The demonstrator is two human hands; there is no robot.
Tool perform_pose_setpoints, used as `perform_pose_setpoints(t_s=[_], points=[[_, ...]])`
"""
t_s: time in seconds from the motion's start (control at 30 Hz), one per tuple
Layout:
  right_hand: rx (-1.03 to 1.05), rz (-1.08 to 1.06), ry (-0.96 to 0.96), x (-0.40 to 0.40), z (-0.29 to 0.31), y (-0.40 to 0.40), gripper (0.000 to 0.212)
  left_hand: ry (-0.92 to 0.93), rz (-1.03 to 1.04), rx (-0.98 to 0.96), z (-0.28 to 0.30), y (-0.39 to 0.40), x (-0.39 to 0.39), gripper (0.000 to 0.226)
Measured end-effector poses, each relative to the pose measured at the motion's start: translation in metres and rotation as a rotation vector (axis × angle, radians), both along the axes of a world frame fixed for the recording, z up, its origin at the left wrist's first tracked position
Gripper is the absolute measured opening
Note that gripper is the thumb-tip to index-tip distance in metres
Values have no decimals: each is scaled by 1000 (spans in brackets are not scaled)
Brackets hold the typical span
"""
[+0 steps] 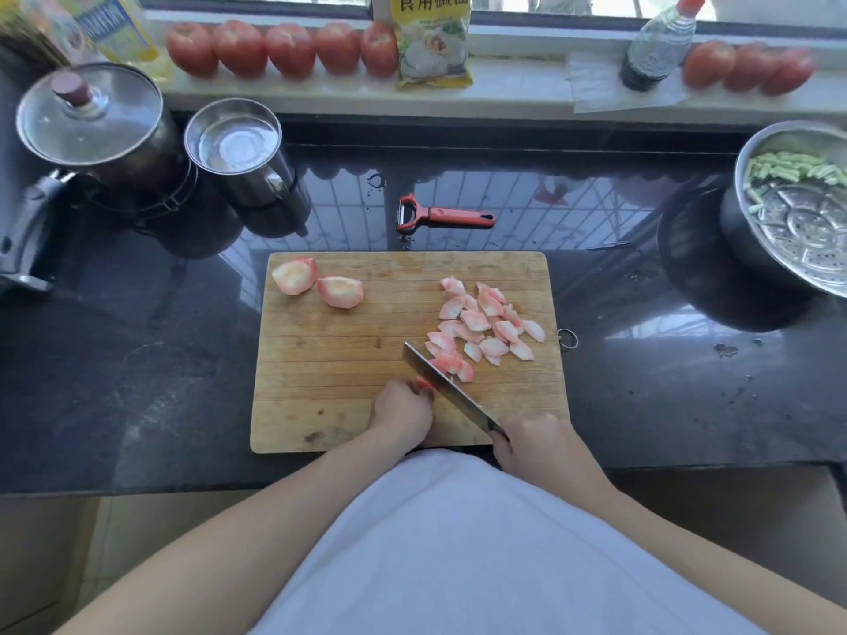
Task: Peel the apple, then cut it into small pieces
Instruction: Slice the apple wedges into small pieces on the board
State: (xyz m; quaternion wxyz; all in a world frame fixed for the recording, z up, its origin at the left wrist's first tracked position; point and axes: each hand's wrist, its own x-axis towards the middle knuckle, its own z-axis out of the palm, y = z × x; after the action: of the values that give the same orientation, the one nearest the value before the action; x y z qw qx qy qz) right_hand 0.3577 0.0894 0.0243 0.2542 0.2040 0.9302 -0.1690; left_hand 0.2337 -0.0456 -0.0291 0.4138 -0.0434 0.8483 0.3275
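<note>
Near the cutting board's (321, 368) front edge, the left hand (402, 412) pins a wet, slippery apple piece (424, 384) by curled fingertips, best held well behind the blade, while the right hand (538, 444) grips the knife (451, 389).

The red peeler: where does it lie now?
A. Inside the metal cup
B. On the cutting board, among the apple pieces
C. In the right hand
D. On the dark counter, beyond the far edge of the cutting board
D: the red peeler lies on the dark counter beyond the cutting board, untouched by either hand.
</note>
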Motion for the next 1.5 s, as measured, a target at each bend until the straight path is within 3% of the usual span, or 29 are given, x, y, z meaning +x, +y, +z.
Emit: perform_pose_setpoints(t_s=[0.8,1.03,1.3,1.5], points=[[65,86,-44,-3,0,2,28,0,-182,-75,-11,1,-4,21],[60,145,44,-27,-26,-12,17,-35,-59,-82,-6,3,-1,26],[-103,-68,273,-27,-18,-11,32,6,-91,-56,-6,-2,0,29],[-60,-159,231,-4,-13,1,32,40,-118,16,-4,-10,-1,28]])
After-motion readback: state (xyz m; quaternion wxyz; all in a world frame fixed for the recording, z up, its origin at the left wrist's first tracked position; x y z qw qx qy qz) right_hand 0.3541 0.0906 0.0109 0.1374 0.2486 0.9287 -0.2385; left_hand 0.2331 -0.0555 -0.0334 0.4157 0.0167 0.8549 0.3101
